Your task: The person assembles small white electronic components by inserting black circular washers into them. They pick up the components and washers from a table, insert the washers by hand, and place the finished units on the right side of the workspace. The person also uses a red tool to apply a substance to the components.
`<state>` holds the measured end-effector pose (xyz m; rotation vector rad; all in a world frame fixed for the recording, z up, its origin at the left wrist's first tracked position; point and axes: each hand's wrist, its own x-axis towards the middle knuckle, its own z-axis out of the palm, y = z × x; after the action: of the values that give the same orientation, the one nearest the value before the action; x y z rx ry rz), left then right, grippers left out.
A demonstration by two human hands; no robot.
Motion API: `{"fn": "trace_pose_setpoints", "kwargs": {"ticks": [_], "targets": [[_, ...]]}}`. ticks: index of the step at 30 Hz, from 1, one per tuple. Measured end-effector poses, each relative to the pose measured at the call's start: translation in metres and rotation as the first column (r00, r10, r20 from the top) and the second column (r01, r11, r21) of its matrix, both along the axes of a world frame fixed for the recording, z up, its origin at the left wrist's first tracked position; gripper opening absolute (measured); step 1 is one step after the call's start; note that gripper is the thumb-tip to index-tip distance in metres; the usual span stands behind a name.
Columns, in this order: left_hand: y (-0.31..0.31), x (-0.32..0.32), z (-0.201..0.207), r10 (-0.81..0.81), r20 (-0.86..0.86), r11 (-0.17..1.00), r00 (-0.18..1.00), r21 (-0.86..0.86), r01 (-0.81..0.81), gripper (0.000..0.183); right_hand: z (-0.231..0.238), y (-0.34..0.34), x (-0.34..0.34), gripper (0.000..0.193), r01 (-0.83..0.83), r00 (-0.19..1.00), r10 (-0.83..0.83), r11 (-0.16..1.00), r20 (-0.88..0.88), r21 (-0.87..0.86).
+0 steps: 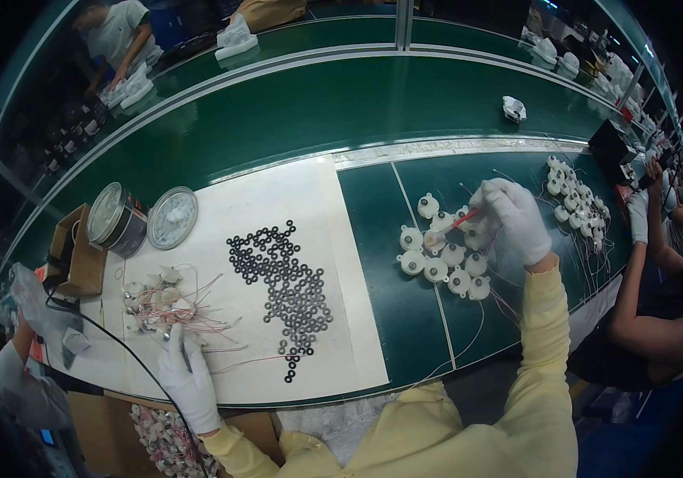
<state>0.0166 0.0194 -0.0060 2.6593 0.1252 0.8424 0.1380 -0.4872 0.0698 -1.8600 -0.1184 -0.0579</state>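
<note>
My left hand (187, 373), in a white glove, reaches to the near edge of a pile of small white parts with red and white wires (168, 301). Its fingers are stretched out and apart, the tips touching the pile. My right hand (514, 221), also gloved, is closed on a thin red stick-like tool (465, 218). The tool slants down to the left over a cluster of round white wired housings (453, 255), most with a black ring at the centre. Its tip, near one housing, is too small to make out.
Many loose black rings (297, 303) lie on the white sheet (349, 319) between my hands. An open tin (118, 219), its lid (172, 217) and a cardboard box (86, 255) stand left. More white housings (576, 199) lie right. Co-workers' arms (636, 263) are at both sides.
</note>
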Motion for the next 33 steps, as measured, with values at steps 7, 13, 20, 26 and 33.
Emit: {"fn": "trace_pose_setpoints", "kwargs": {"ticks": [7, 13, 20, 26, 33], "targets": [[-0.001, 0.000, 0.001, 0.006, -0.018, 1.000, 1.000, -0.020, -0.006, 0.040, 0.003, 0.000, -0.001, 0.036, 0.026, 0.999, -0.024, 0.998, 0.033, -0.056], [0.000, 0.000, 0.000, -0.004, -0.022, 0.999, 1.000, -0.032, 0.004, 0.041, 0.001, -0.004, 0.000, 0.036, 0.038, 0.999, -0.035, 0.997, 0.039, -0.069], [0.001, 0.000, 0.000, -0.005, -0.013, 1.000, 1.000, -0.001, 0.005, 0.042, 0.000, -0.017, 0.001, 0.038, 0.094, 0.988, -0.098, 0.995, 0.120, 0.045], [0.002, 0.000, -0.002, -0.013, 0.002, 1.000, 1.000, 0.011, 0.013, 0.042, -0.004, -0.018, 0.006, 0.038, 0.139, 0.975, -0.144, 0.989, 0.170, 0.042], [0.002, 0.000, -0.002, 0.006, -0.025, 1.000, 1.000, 0.005, -0.006, 0.041, -0.007, -0.014, 0.009, 0.039, 0.142, 0.980, -0.146, 0.989, 0.138, 0.042]]}}
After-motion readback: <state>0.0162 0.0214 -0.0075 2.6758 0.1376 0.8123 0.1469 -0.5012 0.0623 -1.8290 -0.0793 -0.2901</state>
